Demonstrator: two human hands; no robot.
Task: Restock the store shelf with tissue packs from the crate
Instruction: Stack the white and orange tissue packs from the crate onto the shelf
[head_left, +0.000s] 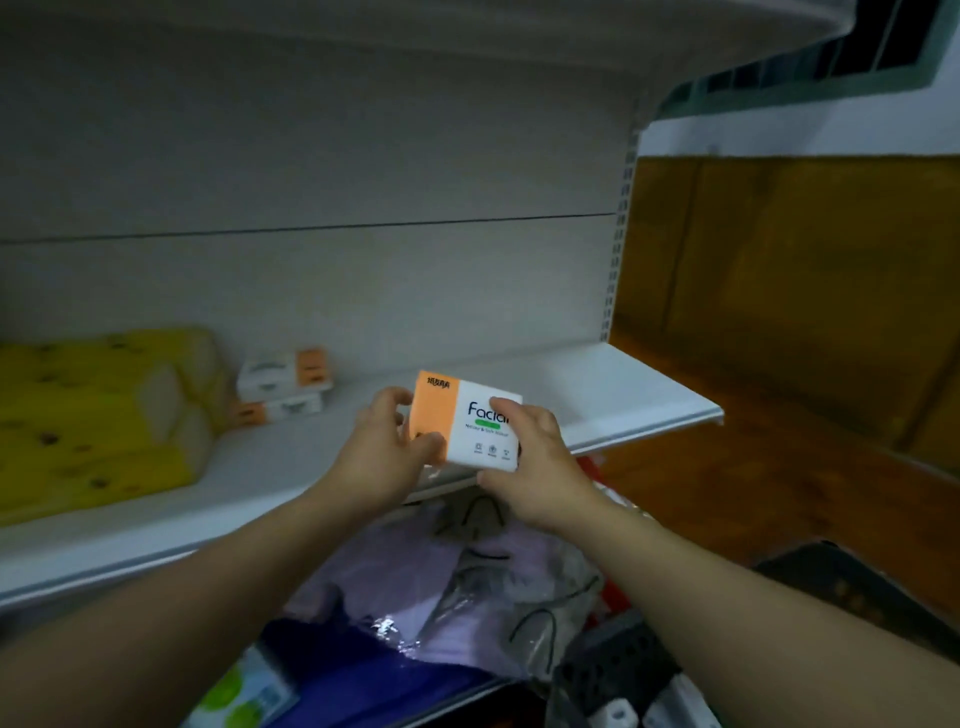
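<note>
I hold an orange-and-white facial tissue pack (470, 415) with both hands, just above the front edge of the white shelf (597, 395). My left hand (387, 447) grips its orange left end. My right hand (535, 462) grips its white right end, fingers over the top. Further back on the shelf lie two matching tissue packs (283, 387), stacked one on the other. The dark crate (618, 670) sits low at the bottom right, partly hidden by my right arm.
Yellow tissue bundles (98, 415) fill the shelf's left side. The shelf's right part, up to the perforated upright (615, 270), is bare. Below the shelf lie purple and clear plastic bags (441, 587) and a green-and-white pack (244, 696). A brown wooden wall (805, 291) stands to the right.
</note>
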